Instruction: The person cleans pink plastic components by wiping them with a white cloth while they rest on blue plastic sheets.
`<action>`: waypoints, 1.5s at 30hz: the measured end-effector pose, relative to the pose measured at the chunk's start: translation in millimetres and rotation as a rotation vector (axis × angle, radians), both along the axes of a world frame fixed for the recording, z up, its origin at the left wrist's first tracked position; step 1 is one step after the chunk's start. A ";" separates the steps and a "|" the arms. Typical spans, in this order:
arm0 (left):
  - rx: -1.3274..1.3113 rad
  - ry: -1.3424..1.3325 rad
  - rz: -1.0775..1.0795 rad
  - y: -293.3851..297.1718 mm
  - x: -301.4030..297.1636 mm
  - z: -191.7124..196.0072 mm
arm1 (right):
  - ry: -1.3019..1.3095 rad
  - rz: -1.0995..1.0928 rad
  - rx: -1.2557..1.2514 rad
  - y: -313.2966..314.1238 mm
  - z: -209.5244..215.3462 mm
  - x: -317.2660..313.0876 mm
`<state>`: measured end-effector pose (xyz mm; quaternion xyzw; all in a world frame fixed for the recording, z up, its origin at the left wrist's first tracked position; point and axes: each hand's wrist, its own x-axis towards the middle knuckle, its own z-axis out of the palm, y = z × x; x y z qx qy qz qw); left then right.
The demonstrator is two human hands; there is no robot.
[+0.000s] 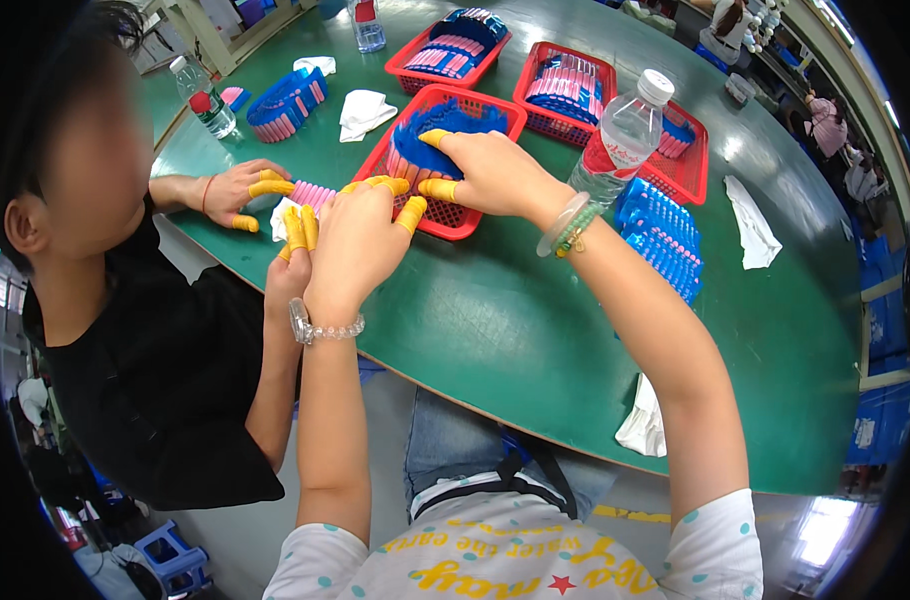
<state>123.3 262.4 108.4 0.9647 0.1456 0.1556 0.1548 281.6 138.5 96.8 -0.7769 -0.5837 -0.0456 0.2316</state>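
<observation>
Our left hand (360, 235), fingertips yellow-capped, sits by the near-left rim of the red basket (453, 222); we cannot tell whether its grip is clamped. Our right hand (500, 175) reaches over the basket, finger and thumb apart at the blue-and-pink strips (460, 122) inside; we cannot tell whether they hold any.

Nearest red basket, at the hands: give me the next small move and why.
Perhaps steady the blue-and-pink pieces in the red basket with the right hand: two of its yellow finger covers are spread apart at them, and the left hand is close by. Whether either hand already grips is unclear.
</observation>
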 end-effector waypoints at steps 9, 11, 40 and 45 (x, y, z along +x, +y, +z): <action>0.092 -0.050 0.098 0.0 6.8 -10.2 | 0.130 -0.061 -0.041 18.8 3.5 5.8; 0.006 -0.083 0.101 7.7 6.5 -9.1 | 0.200 -0.116 -0.101 22.5 6.8 2.8; 0.128 0.350 0.101 0.6 10.5 16.1 | 0.179 -0.047 -0.262 18.8 7.9 8.9; 0.148 0.116 0.124 11.3 11.8 2.6 | 0.252 -0.022 -0.288 18.7 13.3 8.1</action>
